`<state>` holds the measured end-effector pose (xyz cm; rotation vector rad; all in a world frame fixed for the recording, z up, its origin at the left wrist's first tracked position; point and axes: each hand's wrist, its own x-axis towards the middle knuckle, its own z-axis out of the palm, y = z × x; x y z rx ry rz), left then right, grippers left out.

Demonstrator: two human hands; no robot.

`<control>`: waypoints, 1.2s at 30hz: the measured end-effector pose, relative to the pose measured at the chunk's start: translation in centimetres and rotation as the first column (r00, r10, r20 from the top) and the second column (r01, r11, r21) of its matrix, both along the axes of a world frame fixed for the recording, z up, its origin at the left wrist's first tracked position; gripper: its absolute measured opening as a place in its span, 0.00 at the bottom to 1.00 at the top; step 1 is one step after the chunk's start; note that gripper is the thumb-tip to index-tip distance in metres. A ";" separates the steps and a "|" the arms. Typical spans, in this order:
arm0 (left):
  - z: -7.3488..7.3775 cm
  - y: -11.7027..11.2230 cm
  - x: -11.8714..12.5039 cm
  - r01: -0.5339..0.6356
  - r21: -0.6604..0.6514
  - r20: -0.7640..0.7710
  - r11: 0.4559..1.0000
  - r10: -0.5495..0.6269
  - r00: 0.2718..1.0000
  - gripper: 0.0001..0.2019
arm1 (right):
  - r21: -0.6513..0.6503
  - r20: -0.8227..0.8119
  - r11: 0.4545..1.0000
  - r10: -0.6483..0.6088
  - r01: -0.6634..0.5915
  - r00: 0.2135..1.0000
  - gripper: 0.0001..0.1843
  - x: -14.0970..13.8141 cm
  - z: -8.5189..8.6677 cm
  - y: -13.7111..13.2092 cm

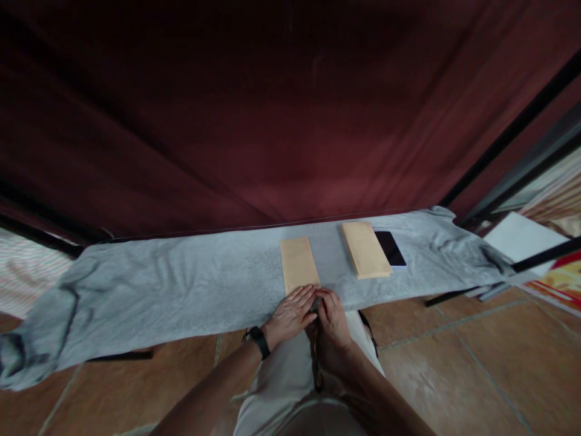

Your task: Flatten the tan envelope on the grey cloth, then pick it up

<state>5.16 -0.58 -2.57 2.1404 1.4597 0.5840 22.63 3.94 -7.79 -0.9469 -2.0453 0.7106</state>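
A tan paper envelope (pixel 299 261) lies lengthwise on the grey cloth in front of me. My left hand (pixel 293 313), with a dark band on its wrist, rests across its near end, fingers extended and fairly flat. Close beside it, my right hand (pixel 333 315) has its fingers bent together at the near right corner of the envelope. Both hands cover that end, so the edge beneath them is hidden. To the right is a stack of similar tan envelopes (pixel 367 248), partly lying over a dark-screened phone or tablet (pixel 391 248).
The grey cloth (pixel 181 284) covers a long narrow bench. Behind it hangs a dark red fabric sheet (pixel 281 139). Black metal bars (pixel 512 130) slant at both sides. White board (pixel 521 239) and a colourful printed sheet (pixel 563 281) are at far right. Brown tiles (pixel 454 369) form the floor.
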 end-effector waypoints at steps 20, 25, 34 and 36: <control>-2.6 -0.4 -0.6 0.108 0.274 -0.444 0.956 0.026 0.896 0.31 | 0.197 0.597 0.940 0.111 -0.279 0.794 0.29 -7.9 1.1 14.2; -2.3 -0.5 -0.6 0.117 0.262 -0.435 0.958 0.010 0.901 0.32 | 0.223 0.601 0.942 0.070 -0.252 0.796 0.22 -8.7 2.2 15.8; -2.4 -0.6 -0.5 0.092 0.278 -0.425 0.956 0.036 0.904 0.32 | 0.209 0.624 0.927 0.119 -0.312 0.773 0.30 -7.1 1.0 12.6; -2.5 -0.6 -0.5 0.105 0.276 -0.425 0.955 0.023 0.905 0.30 | 0.189 0.631 0.908 0.180 -0.374 0.755 0.31 -6.2 0.7 11.7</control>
